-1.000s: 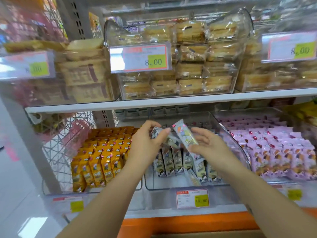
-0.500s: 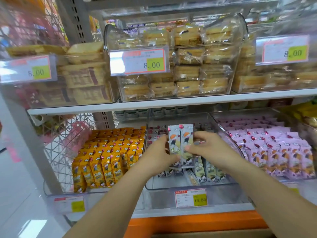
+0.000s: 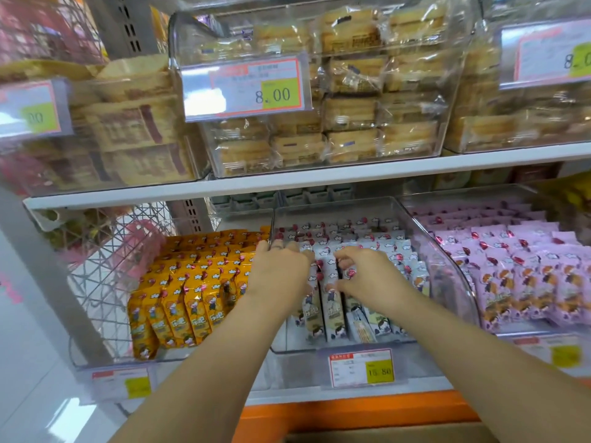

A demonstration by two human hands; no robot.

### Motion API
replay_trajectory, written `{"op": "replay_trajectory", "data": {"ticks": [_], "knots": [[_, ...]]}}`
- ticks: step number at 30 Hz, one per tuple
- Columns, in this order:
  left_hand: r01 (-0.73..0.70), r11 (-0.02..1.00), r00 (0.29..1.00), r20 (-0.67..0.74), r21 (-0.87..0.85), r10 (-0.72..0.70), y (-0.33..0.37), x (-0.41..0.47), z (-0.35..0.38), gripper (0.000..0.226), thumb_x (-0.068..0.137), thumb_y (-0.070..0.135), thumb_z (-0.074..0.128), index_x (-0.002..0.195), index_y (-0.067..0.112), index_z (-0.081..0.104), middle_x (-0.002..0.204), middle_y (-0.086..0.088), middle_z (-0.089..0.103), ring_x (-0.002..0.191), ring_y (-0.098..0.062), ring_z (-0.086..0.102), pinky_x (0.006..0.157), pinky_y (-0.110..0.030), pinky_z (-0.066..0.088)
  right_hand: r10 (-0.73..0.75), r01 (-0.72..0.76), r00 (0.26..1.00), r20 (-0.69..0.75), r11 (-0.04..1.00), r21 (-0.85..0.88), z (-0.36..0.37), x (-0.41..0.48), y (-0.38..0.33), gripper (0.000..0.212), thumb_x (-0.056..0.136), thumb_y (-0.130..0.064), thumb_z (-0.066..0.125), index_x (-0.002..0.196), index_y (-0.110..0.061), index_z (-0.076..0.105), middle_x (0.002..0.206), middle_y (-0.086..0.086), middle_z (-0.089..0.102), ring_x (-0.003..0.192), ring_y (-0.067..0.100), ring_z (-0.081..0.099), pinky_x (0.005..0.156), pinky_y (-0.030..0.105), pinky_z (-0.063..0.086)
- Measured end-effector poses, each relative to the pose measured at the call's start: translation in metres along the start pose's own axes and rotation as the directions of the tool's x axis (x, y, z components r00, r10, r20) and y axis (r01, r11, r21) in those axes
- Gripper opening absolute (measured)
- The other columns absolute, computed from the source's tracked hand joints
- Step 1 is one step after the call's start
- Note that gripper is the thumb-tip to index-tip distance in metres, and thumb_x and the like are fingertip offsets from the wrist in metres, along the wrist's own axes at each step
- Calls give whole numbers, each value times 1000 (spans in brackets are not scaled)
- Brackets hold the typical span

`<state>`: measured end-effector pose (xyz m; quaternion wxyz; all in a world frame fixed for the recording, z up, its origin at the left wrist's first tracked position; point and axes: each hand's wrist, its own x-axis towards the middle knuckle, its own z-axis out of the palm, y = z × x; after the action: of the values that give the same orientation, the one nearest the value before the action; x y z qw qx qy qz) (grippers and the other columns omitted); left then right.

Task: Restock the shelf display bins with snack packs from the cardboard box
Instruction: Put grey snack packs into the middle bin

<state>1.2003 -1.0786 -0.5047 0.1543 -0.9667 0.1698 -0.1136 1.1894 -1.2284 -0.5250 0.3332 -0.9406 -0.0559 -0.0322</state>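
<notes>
Both hands reach into the middle clear bin on the lower shelf, which holds rows of white snack packs. My left hand curls over the left side of the packs it set in, fingertips hidden. My right hand pinches the tops of the same upright white packs between thumb and curled fingers. A strip of the cardboard box shows at the bottom edge.
An orange-pack bin stands on the left and a purple-pack bin on the right. Clear bins of wrapped cakes fill the upper shelf just above my hands. A price tag fronts the middle bin.
The two white packs I held up between my hands have gone down into the middle bin. Both hands have moved forward and down with them.
</notes>
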Motion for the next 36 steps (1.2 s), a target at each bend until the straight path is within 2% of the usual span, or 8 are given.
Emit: {"op": "replay_trajectory", "data": {"ticks": [3,8,10,13,16,21,30,36], "knots": [[3,994,999,-53,-108,-9,-3,-5,3,52,90,42,58,137,28,42,136,-2,47,127,-25,41,103,-40,29,-20,20,1000,-16,1000,-2,-10,-5,7,51,85,-22,70,133,-22,51,121,-1,60,82,10,56,74,20,41],[-132,882,981,-187,-451,51,4,-17,-6,36,93,29,59,128,30,53,128,6,52,113,-13,50,96,-29,39,-73,104,986,150,972,-209,-24,-16,19,41,87,-21,66,127,-21,58,128,-4,60,100,5,55,88,18,41],[-106,705,989,3,-702,151,13,-18,-10,28,92,21,61,119,26,60,115,5,58,90,-5,57,81,-20,46,-68,120,980,187,951,-284,-32,-19,17,39,88,-23,64,127,-24,57,123,-4,62,90,5,51,79,20,40],[113,485,860,330,-867,389,28,-15,-8,28,97,15,52,124,20,55,110,4,55,76,-4,60,74,-21,52,-55,106,976,209,965,-239,-42,-26,17,39,92,-16,58,130,-26,55,80,-19,53,59,-9,47,53,6,32],[136,546,753,444,-827,485,39,-9,0,35,101,16,43,135,22,47,123,1,53,82,-6,56,70,-18,47,-73,99,985,156,981,-165,-49,-35,26,39,94,-15,55,130,-30,54,72,-23,44,53,-16,49,50,6,37],[-2,630,662,471,-777,583,53,-3,6,42,100,11,40,140,22,47,145,0,41,123,-10,40,96,-16,29,-101,118,980,169,988,-97,-55,-45,41,39,95,-14,54,127,-36,55,124,-16,58,81,-10,52,70,3,41],[-54,649,736,409,-759,539,54,1,21,36,92,18,47,122,29,63,139,1,43,131,-12,30,113,-33,27,-61,59,978,202,998,17,-51,-45,43,38,97,-8,46,124,-32,56,115,-12,58,84,-3,58,74,13,49],[-159,694,740,381,-703,555,55,3,22,41,94,11,49,130,28,56,125,-5,40,118,-24,46,104,-34,38,62,-13,848,527,995,-97,-44,-47,35,27,98,-7,38,110,-15,60,99,6,64,80,13,61,74,30,51]]}}
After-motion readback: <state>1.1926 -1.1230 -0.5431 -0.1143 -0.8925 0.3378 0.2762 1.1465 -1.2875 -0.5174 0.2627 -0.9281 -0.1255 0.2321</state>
